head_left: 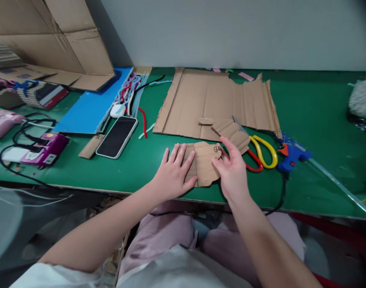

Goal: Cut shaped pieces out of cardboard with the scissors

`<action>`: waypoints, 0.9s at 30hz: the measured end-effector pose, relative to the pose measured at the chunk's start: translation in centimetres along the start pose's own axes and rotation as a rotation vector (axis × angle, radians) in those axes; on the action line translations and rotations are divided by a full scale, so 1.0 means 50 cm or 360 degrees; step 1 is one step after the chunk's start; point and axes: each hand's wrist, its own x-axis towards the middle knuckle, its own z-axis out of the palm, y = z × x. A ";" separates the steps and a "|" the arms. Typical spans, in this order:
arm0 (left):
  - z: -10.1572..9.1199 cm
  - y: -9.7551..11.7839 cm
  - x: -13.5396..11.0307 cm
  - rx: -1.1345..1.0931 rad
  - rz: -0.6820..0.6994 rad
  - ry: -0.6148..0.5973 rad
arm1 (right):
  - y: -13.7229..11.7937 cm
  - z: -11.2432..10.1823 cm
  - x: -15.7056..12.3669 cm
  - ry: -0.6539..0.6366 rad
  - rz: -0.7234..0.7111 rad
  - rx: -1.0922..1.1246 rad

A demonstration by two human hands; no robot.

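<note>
- Your left hand [174, 171] lies palm down with its fingers spread, pressed flat on the 9 o'clock side of the card [206, 170].
- Your right hand [233, 167] is at the card's 3 o'clock edge. Its thumb rests on top and its forefinger reaches past the 1 o'clock corner; you cannot tell from here whether that edge is gripped.
- You have the card flat on the green table [135, 172], close to the near edge, with a dark ink mark at its 1 o'clock corner. A straight line runs down it beside your left fingers; whether it is one piece or two is unclear.
- At 12 o'clock from the card you have the large sheet [198, 94], torn along its far edge.
- At 1 to 2 o'clock an offcut [229, 131] overlaps the sheet's near edge and covers the middle of the scissors [256, 145], whose red and yellow handles point towards 3 o'clock.
- At 3 o'clock, past those handles, is the blue glue gun [292, 157], its clear stick [336, 184] running out towards 4 o'clock.
- Between 9 and 10 o'clock, well apart from your left hand, lies the phone [117, 137], screen up.
</note>
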 end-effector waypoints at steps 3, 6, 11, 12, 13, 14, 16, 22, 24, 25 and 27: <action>-0.001 -0.001 0.000 -0.0012 -0.0005 0.0001 | -0.014 0.002 -0.005 -0.0163 0.0089 0.0131; 0.001 -0.002 -0.001 -0.0021 -0.0010 0.0013 | -0.029 -0.020 -0.003 -0.0248 0.0229 0.0300; 0.000 -0.001 -0.005 -0.0032 -0.0016 0.0012 | -0.041 -0.059 0.005 -0.0535 0.0534 0.0691; 0.000 0.000 -0.005 -0.0032 -0.0018 0.0013 | -0.040 -0.060 0.004 -0.0611 0.0557 0.0741; -0.001 0.000 -0.006 -0.0030 -0.0020 0.0015 | -0.039 -0.058 0.002 -0.0662 0.0565 0.0760; -0.001 0.001 -0.006 -0.0028 -0.0026 0.0019 | -0.037 -0.054 -0.001 -0.0689 0.0567 0.0746; -0.001 0.005 -0.005 -0.0024 -0.0045 0.0031 | -0.033 -0.049 -0.003 -0.0660 0.0568 0.0636; 0.006 0.044 0.003 -0.0056 -0.0242 0.0118 | -0.034 -0.072 0.013 -0.0282 0.0397 0.0009; 0.002 0.056 -0.001 -0.0077 -0.0308 0.0153 | -0.034 -0.081 0.020 -0.0152 0.0318 -0.0252; -0.003 0.059 -0.005 -0.0084 -0.0318 0.0152 | -0.034 -0.083 0.023 -0.0138 0.0278 -0.0333; -0.017 0.061 -0.016 -0.0080 -0.0273 0.0095 | -0.032 -0.086 0.026 -0.0187 0.0210 -0.0405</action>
